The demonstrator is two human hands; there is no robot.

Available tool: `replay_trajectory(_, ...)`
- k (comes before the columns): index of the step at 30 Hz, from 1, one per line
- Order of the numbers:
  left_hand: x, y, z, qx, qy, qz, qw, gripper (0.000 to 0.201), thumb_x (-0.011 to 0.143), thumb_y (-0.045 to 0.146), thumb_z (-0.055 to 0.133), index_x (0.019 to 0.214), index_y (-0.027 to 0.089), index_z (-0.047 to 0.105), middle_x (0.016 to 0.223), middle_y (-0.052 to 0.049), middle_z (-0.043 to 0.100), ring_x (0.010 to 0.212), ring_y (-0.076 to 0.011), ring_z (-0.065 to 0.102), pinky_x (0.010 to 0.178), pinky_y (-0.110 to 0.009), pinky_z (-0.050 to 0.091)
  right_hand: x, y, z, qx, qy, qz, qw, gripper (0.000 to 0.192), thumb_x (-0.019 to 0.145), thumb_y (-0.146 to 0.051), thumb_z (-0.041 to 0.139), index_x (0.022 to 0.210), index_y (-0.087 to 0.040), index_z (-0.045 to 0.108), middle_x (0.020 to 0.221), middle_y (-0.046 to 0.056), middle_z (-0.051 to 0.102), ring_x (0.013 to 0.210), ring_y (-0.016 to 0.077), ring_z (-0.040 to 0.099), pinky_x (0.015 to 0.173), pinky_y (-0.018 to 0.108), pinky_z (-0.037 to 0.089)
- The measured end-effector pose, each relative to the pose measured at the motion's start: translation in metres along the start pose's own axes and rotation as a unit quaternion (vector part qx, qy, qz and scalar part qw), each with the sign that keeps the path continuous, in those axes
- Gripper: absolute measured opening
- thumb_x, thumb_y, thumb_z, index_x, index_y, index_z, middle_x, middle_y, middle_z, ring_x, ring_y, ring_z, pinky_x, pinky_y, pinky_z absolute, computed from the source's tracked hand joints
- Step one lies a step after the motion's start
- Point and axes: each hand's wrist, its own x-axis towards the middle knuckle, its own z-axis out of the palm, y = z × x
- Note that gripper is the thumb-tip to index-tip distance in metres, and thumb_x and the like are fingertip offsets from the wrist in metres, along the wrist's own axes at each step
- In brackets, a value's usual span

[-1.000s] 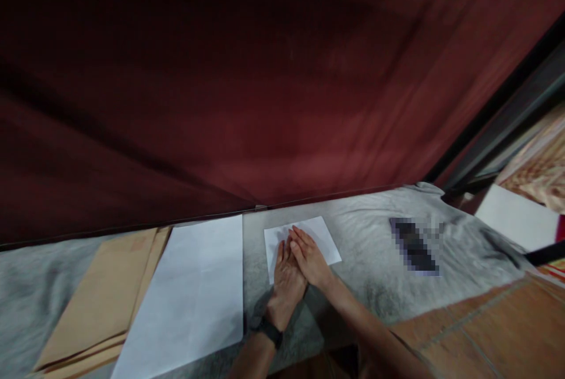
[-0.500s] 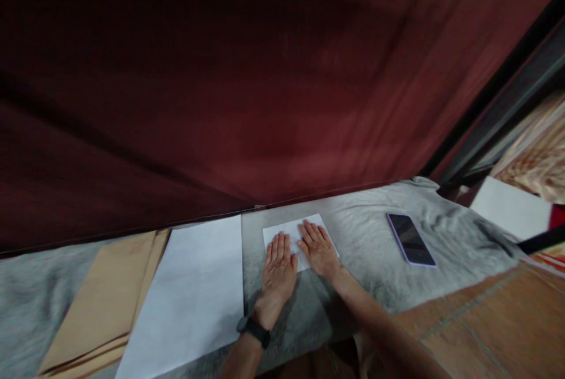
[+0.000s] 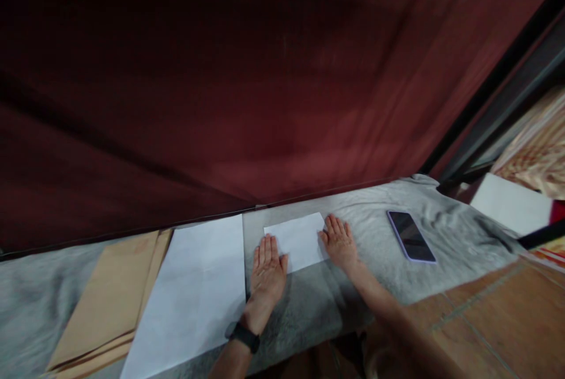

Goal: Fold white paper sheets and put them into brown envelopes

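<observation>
We have our hands apart, palms down with nothing gripped: the left hand (image 3: 268,273) lies over the near-left edge of the small folded paper (image 3: 302,242), the right hand (image 3: 339,242) at its right edge, probably to keep it flat. The paper sits between them on the grey cloth (image 3: 371,291); the large white sheet (image 3: 189,285) and brown envelopes (image 3: 108,296) lie left of our hands, the phone (image 3: 411,236) to the right, seemingly out of the way. Half a second ago, both palms covered the paper's middle; now they've spread outward, baring it.
</observation>
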Motion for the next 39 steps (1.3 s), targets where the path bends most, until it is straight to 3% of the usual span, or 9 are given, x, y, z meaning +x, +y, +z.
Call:
replay_trajectory(2, 0.000, 0.001, 0.001, 0.004, 0.003, 0.000, 1.000, 0.061, 0.104, 0.035, 0.032, 0.154, 0.002, 0.041, 0.163, -0.020, 0.035, 0.153, -0.0290, 0.033, 0.125, -0.047, 0.030, 0.001, -0.015, -0.005, 0.017, 0.012, 0.001, 1.000, 0.054, 0.108, -0.031, 0.036, 0.151, -0.002, 0.047, 0.159, 0.022, 0.041, 0.148, 0.0353, 0.041, 0.122, 0.055, 0.027)
replay_trajectory(5, 0.001, 0.002, 0.004, 0.000, 0.006, -0.007, 1.000, 0.061, 0.103, 0.033, 0.033, 0.155, 0.003, 0.041, 0.163, -0.020, 0.035, 0.153, -0.0286, 0.033, 0.125, -0.047, 0.030, -0.001, -0.048, -0.006, 0.079, 0.008, -0.085, 0.993, 0.054, 0.108, -0.031, 0.035, 0.157, -0.010, 0.040, 0.164, 0.015, 0.035, 0.152, 0.0285, 0.036, 0.123, 0.048, 0.031)
replay_trajectory(8, 0.001, 0.000, 0.005, -0.018, -0.003, -0.007, 1.000, 0.061, 0.102, 0.032, 0.033, 0.155, 0.004, 0.041, 0.163, -0.019, 0.036, 0.154, -0.0283, 0.032, 0.125, -0.047, 0.029, -0.008, -0.076, 0.002, 0.113, -0.008, -0.156, 0.981, 0.051, 0.108, -0.034, 0.038, 0.157, -0.018, 0.043, 0.164, 0.010, 0.037, 0.151, 0.0249, 0.038, 0.123, 0.045, 0.032)
replay_trajectory(10, 0.001, -0.001, 0.005, -0.029, -0.006, -0.003, 1.000, 0.061, 0.102, 0.033, 0.033, 0.155, 0.004, 0.040, 0.164, -0.018, 0.036, 0.155, -0.0281, 0.030, 0.125, -0.047, 0.028, -0.011, -0.083, 0.009, 0.115, -0.007, -0.161, 0.980, 0.050, 0.107, -0.035, 0.041, 0.155, -0.020, 0.046, 0.163, 0.009, 0.041, 0.149, 0.0245, 0.040, 0.123, 0.045, 0.031)
replay_trajectory(24, -0.005, -0.008, -0.010, -0.025, -0.018, 0.003, 1.000, 0.059, 0.103, 0.031, 0.031, 0.156, 0.007, 0.040, 0.163, -0.016, 0.038, 0.154, -0.0271, 0.032, 0.125, -0.048, 0.026, 0.004, -0.015, 0.010, 0.009, -0.015, -0.053, 0.998, 0.054, 0.109, -0.038, 0.034, 0.156, -0.014, 0.043, 0.160, 0.012, 0.044, 0.147, 0.0278, 0.043, 0.122, 0.048, 0.029)
replay_trajectory(28, -0.004, -0.003, -0.017, -0.022, 0.021, -0.021, 0.999, 0.058, 0.103, 0.029, 0.032, 0.154, 0.005, 0.043, 0.161, -0.019, 0.041, 0.151, -0.0303, 0.038, 0.125, -0.052, 0.027, 0.001, -0.005, 0.007, 0.011, -0.009, -0.038, 0.999, 0.055, 0.109, -0.037, 0.032, 0.156, -0.012, 0.043, 0.158, 0.014, 0.046, 0.146, 0.0299, 0.044, 0.121, 0.050, 0.030)
replay_trajectory(31, -0.006, 0.013, -0.023, -0.047, 0.059, 0.030, 0.997, 0.058, 0.103, 0.031, 0.034, 0.156, 0.007, 0.040, 0.164, -0.017, 0.036, 0.154, -0.0295, 0.032, 0.126, -0.050, 0.028, 0.000, -0.004, 0.005, 0.017, -0.003, -0.028, 0.999, 0.054, 0.108, -0.037, 0.033, 0.155, -0.013, 0.045, 0.158, 0.014, 0.047, 0.145, 0.0305, 0.045, 0.121, 0.051, 0.030)
replay_trajectory(35, -0.012, 0.041, -0.024, -0.091, 0.055, 0.134, 0.985, 0.057, 0.105, 0.032, 0.035, 0.159, 0.016, 0.036, 0.166, -0.008, 0.036, 0.154, -0.0251, 0.031, 0.125, -0.049, 0.031, 0.000, -0.007, 0.002, 0.019, 0.001, -0.025, 0.999, 0.054, 0.107, -0.035, 0.034, 0.154, -0.013, 0.046, 0.157, 0.015, 0.049, 0.143, 0.0301, 0.048, 0.120, 0.050, 0.030)
replay_trajectory(39, -0.014, 0.049, -0.017, -0.081, 0.025, 0.139, 0.987, 0.057, 0.105, 0.039, 0.037, 0.157, 0.015, 0.040, 0.164, -0.010, 0.039, 0.153, -0.0268, 0.035, 0.125, -0.051, 0.032, -0.001, -0.008, 0.000, 0.017, -0.004, -0.012, 1.000, 0.052, 0.106, -0.035, 0.038, 0.152, -0.011, 0.049, 0.155, 0.016, 0.050, 0.141, 0.0308, 0.049, 0.119, 0.048, 0.030)
